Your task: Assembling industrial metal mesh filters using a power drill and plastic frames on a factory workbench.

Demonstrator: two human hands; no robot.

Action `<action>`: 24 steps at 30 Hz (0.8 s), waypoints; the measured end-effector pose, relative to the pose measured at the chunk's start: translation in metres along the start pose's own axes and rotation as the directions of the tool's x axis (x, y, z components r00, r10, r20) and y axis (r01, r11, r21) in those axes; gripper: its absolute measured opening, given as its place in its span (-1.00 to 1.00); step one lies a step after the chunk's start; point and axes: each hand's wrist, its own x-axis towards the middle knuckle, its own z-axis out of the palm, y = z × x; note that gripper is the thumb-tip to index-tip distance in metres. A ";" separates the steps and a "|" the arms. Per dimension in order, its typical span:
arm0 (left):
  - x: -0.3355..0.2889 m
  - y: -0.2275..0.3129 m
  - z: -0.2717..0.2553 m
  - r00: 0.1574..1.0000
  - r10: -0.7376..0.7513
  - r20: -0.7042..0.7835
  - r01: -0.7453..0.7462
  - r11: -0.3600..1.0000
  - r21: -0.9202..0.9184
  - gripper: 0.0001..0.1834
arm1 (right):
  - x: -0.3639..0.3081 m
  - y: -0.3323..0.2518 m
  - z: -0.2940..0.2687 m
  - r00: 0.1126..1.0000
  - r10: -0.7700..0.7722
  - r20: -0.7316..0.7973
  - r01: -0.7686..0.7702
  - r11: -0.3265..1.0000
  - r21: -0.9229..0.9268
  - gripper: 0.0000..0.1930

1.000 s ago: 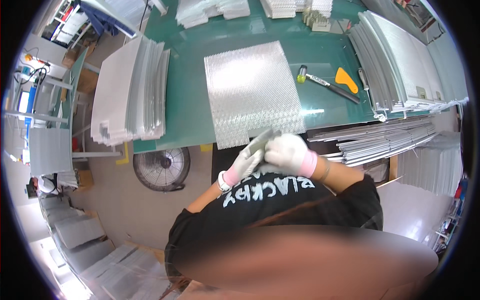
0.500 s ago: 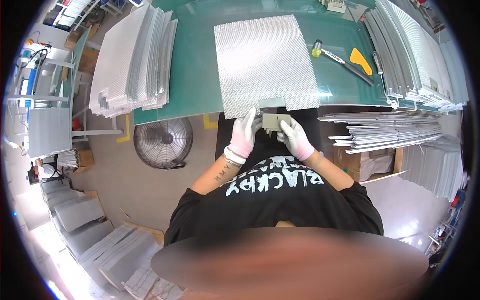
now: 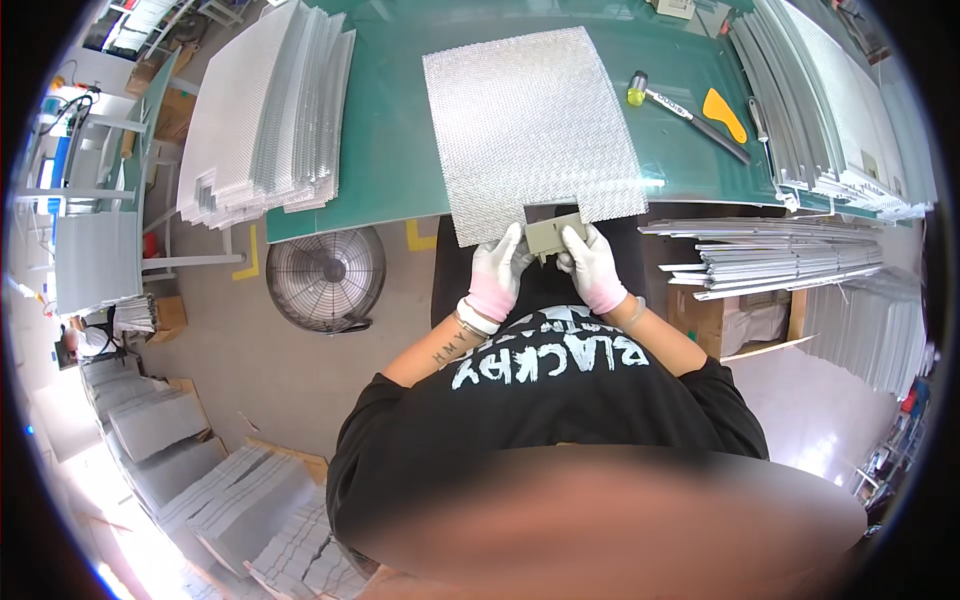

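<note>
Both of my hands wear white gloves with pink cuffs. My left hand (image 3: 496, 270) and my right hand (image 3: 594, 268) grip a small grey-beige plastic piece (image 3: 550, 236) from its two sides, thumbs on top. The piece is slightly tilted, in front of the notch in the near edge of a silvery mesh panel (image 3: 530, 120). That panel lies on the green table (image 3: 390, 130), its near edge jutting past the table's edge. My left fingertips are close to its near corner; whether they touch it I cannot tell.
Right of the panel lie a mallet (image 3: 705, 128), an orange-yellow scraper (image 3: 724, 115) and a thin-handled tool (image 3: 758, 120). Mesh panels are stacked at left (image 3: 255, 110) and right (image 3: 815, 100). Below the table are metal strips (image 3: 770, 255) and a floor fan (image 3: 325, 275).
The plastic piece has risen a little toward the panel's notch and tilted. The mesh panel has turned slightly, its near left corner shifting toward me. Both hands still grip the piece.
</note>
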 end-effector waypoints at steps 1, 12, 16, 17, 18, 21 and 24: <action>0.001 -0.002 0.001 1.000 -0.002 0.001 0.002 1.000 0.000 -0.69 | -0.001 -0.001 0.001 1.000 -0.010 -0.008 0.010 1.000 -0.019 -0.81; 0.004 -0.001 0.017 0.989 -0.140 -0.039 0.145 0.951 0.273 -0.66 | 0.003 -0.006 0.010 0.975 -0.130 -0.183 0.089 0.972 -0.215 -0.77; 0.011 0.003 0.000 0.984 -0.171 0.051 0.136 0.905 0.403 -0.68 | 0.001 -0.015 0.007 0.949 -0.147 -0.280 0.123 0.987 -0.103 -0.73; 0.011 0.001 -0.002 0.984 -0.173 0.049 0.139 0.904 0.404 -0.68 | -0.002 -0.018 0.008 0.955 -0.121 -0.269 0.085 0.986 -0.143 -0.73; 0.010 -0.001 -0.002 0.985 -0.165 0.042 0.140 0.927 0.349 -0.67 | 0.001 -0.011 0.003 0.962 -0.120 -0.246 0.091 0.988 -0.128 -0.70; 0.006 -0.002 0.002 0.986 -0.156 0.066 0.141 0.972 0.190 -0.63 | 0.005 0.000 -0.009 0.961 -0.115 -0.252 0.062 0.976 -0.211 -0.65; -0.001 0.010 0.007 0.943 -0.235 0.235 0.231 0.972 0.044 -0.52 | 0.005 0.001 -0.012 0.961 -0.127 -0.246 0.077 0.976 -0.204 -0.57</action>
